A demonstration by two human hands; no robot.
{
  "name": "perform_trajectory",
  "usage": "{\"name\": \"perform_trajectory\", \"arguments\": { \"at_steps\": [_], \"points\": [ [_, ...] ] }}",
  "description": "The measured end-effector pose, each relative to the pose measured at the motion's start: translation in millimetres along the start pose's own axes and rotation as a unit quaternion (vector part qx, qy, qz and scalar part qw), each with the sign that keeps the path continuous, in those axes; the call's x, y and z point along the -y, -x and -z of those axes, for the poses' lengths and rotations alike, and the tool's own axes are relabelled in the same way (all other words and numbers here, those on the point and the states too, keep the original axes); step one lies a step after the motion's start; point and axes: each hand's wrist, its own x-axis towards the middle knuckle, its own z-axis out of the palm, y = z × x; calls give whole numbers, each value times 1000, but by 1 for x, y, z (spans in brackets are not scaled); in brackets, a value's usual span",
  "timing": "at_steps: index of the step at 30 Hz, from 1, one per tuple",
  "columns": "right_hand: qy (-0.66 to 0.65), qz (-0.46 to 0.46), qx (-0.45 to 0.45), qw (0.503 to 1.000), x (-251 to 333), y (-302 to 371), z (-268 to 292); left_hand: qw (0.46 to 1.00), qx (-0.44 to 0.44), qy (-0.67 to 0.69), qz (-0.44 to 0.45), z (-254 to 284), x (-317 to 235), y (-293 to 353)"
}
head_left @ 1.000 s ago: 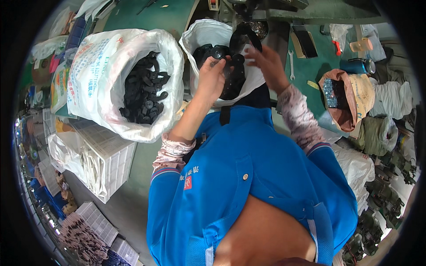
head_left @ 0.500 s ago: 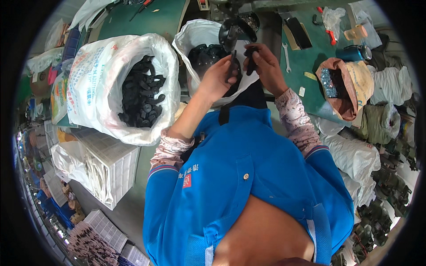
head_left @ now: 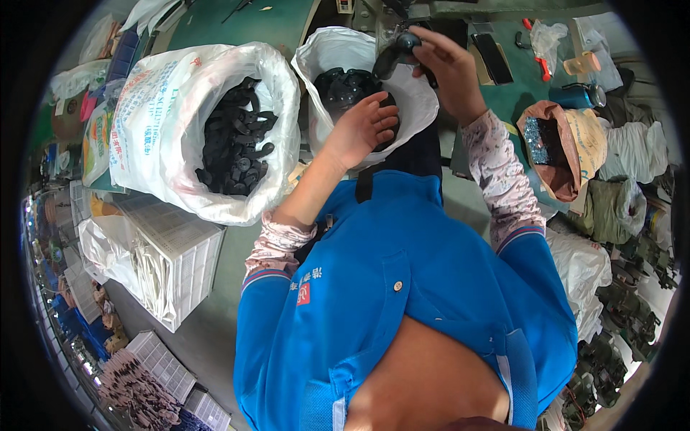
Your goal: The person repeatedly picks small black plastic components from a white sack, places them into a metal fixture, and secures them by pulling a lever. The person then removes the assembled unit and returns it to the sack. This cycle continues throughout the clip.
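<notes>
My left hand (head_left: 365, 131) hovers over the near part of a white sack (head_left: 425, 108), palm partly turned up. Its fingers are loosely bent and slightly apart, and I see nothing in them. Beyond it, my right hand (head_left: 451, 68) is raised, its fingers closed around a black curved part (head_left: 388, 63) with a rounded, shiny end. That part is against the dark machine at the bench's far edge; how it meets the machine is hidden. Black parts (head_left: 345, 87) lie inside the white sack below.
A large white sack (head_left: 162, 129) full of black curved pieces (head_left: 241, 136) stands at left. Right, the green bench holds a dark flat case (head_left: 491, 57), a blue flask (head_left: 575, 96) and a brown bag (head_left: 550, 179) of small shiny pieces. White crates (head_left: 180, 251) stand lower left.
My right hand has moved up and away, now at the shiny-ended black part by the machine. My left hand no longer holds its black piece; its fingers have loosened.
</notes>
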Motion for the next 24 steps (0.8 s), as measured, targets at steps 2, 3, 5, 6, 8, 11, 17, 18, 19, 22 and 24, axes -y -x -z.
{"name": "perform_trajectory", "arguments": {
  "at_steps": [2, 3, 5, 6, 8, 11, 17, 18, 19, 22, 24],
  "points": [
    [26, -29, 0, 999, 10, -13, -3, 1000, 0, -8, -1, 5, 0, 0],
    [52, -69, 10, 996, 19, -20, -4, 1000, -6, -22, -4, 5, 0, 0],
    [78, -111, 42, 990, 21, -29, -3, 999, -19, -43, -12, 6, -1, 2],
    [80, -127, 43, 988, 19, -31, -3, 998, -24, -50, -17, 7, -1, 2],
    [84, -156, 44, 983, 16, -35, -1, 997, -39, -61, -29, 7, -5, 2],
    [50, -166, 40, 984, -5, -33, 1, 995, -62, -64, -48, 11, -14, 4],
    [-18, -215, -2, 976, -3, -6, 3, 993, -89, -57, -59, 15, -17, 0],
    [-17, -220, -1, 975, -1, -4, 3, 993, -89, -55, -56, 16, -17, -1],
    [-15, -225, 1, 974, -1, 0, 4, 993, -90, -51, -54, 17, -16, -2],
    [-13, -222, -13, 975, -4, 6, 1, 994, -71, -52, -59, 19, -13, -3],
    [-6, -214, -37, 976, -7, 9, 3, 995, -60, -60, -49, 17, -7, -9]
  ]
}}
